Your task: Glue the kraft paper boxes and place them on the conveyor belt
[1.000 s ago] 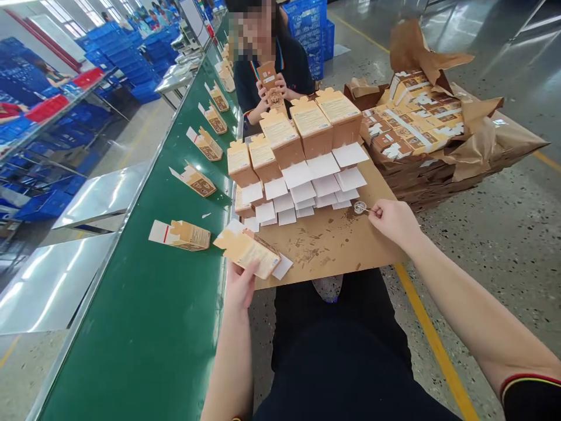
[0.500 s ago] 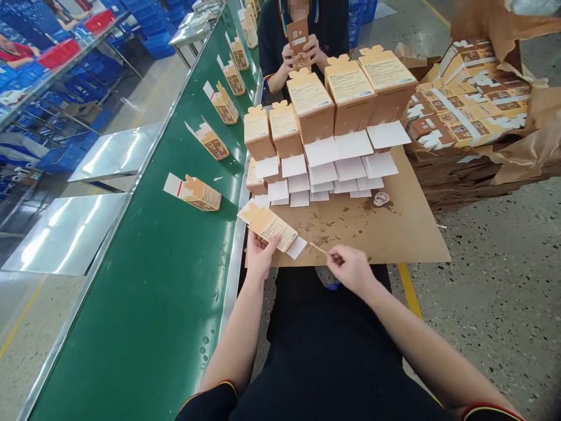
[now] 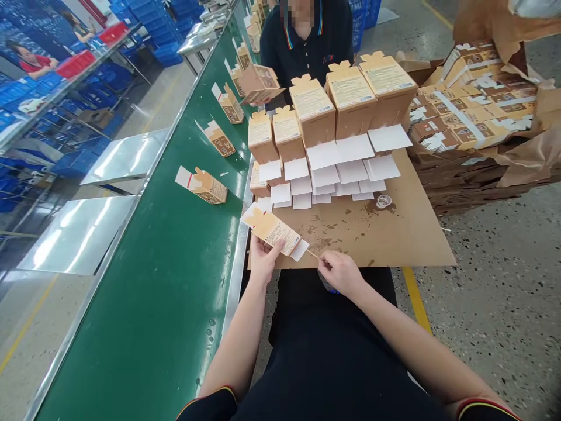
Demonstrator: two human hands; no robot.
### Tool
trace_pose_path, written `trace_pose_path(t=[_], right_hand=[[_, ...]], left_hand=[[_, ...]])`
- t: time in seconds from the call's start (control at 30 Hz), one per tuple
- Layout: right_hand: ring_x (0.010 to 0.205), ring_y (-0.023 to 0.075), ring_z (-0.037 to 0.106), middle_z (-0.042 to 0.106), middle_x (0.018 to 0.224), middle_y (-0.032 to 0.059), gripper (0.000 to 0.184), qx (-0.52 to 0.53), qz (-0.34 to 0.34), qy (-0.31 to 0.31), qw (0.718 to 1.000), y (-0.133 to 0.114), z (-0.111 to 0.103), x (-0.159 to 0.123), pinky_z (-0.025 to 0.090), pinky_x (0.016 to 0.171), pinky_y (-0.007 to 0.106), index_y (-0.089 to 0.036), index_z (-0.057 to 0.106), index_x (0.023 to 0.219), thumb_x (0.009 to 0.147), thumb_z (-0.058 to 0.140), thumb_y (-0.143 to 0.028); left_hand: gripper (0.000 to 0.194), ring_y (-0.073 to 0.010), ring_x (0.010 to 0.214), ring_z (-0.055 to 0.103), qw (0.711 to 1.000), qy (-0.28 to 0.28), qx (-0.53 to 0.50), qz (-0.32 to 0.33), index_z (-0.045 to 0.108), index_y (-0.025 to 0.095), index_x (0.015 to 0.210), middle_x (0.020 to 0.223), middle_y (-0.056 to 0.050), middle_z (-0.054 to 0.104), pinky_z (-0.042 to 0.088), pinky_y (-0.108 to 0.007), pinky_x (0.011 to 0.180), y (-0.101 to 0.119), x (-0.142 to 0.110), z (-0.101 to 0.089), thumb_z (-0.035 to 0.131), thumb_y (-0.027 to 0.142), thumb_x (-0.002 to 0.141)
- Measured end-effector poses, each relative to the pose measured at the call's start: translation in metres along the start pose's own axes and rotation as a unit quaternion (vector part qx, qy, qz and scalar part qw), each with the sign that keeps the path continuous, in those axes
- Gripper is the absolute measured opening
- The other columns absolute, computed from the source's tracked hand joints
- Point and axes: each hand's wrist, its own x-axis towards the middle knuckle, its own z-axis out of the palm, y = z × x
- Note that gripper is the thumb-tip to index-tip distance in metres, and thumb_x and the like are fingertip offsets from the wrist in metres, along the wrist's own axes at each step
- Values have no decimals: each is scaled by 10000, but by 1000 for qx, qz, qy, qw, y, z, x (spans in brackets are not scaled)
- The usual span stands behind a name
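the left hand (image 3: 263, 257) is closed around the lower edge of a carton (image 3: 275, 231), which lies tilted across its fingers, above the cardboard; the right hand (image 3: 340, 272) pinches a thin stick (image 3: 312, 254), its tip near the carton's white flap (image 3: 300, 250).

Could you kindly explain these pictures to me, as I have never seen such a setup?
There is no robot here: one camera on a person's head looks forward and down at their bare hands. The left hand holds a carton; the right hand pinches a thin stick by its white flap. Stacked boxes and a small clear dish rest on brown board. Open boxes line the green surface. Another person is opposite.
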Motion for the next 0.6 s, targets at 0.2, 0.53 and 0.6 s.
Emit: trace_pose_path(t=[0.2, 0.53, 0.6], right_hand=[[599, 152, 616, 661, 681, 1, 230, 43, 44, 80, 995, 3, -26, 0, 528, 614, 270, -247, 621, 784, 1009, 602, -202], [573, 152, 647, 704, 680, 2, 229, 86, 101, 111, 985, -11, -47, -32, 575, 589, 269, -249, 681, 779, 1006, 658, -252], [563, 149, 645, 696, 667, -3, 220, 96, 97, 108, 985, -14, -44, -31, 573, 578, 265, -249, 682, 785, 1003, 653, -255]], left_hand=[[834, -346, 1319, 757, 995, 1, 95, 25, 626, 235, 1359, 1341, -156, 764, 597, -511, 1163, -8, -19, 7, 1053, 477, 685], [705, -359, 1168, 806, 970, 14, 231, 71, 681, 212, 1318, 1224, -147, 807, 659, -504, 1043, -9, -37, 19, 993, 425, 722], [709, -362, 1163, 808, 970, 13, 231, 69, 682, 213, 1313, 1225, -150, 806, 662, -517, 1045, -12, -36, 21, 999, 417, 713]])
